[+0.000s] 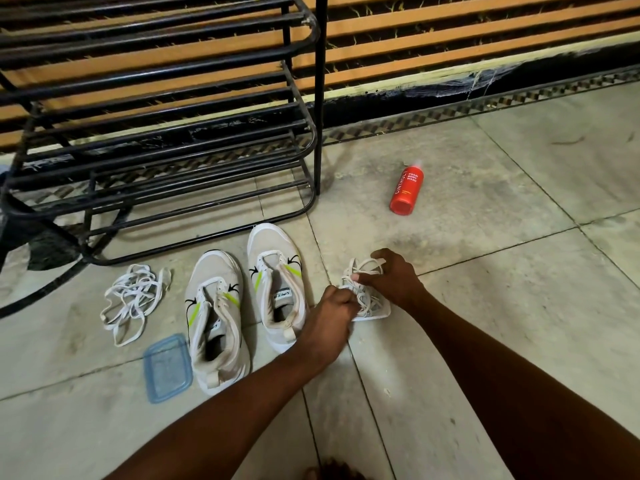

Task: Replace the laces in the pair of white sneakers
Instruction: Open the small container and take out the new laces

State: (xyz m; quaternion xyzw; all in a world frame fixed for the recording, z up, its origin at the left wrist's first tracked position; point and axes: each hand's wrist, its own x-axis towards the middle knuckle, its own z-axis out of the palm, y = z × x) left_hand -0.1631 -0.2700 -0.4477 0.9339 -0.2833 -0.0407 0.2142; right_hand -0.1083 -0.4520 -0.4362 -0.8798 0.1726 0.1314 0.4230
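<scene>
Two white sneakers with green stripes stand side by side on the tiled floor without laces, the left sneaker (216,320) nearer me and the right sneaker (277,282) further off. A loose pile of white laces (133,299) lies left of them. Right of the sneakers a clear container (375,311) holds a second bundle of white laces (363,292). My left hand (329,322) grips part of that bundle at the container's near left side. My right hand (389,277) pinches the bundle from above at its far side.
A black metal shoe rack (166,133) stands behind the sneakers against a slatted wall. A red bottle (407,188) lies on the floor at the back right. A blue-rimmed container lid (168,367) lies left of the near sneaker.
</scene>
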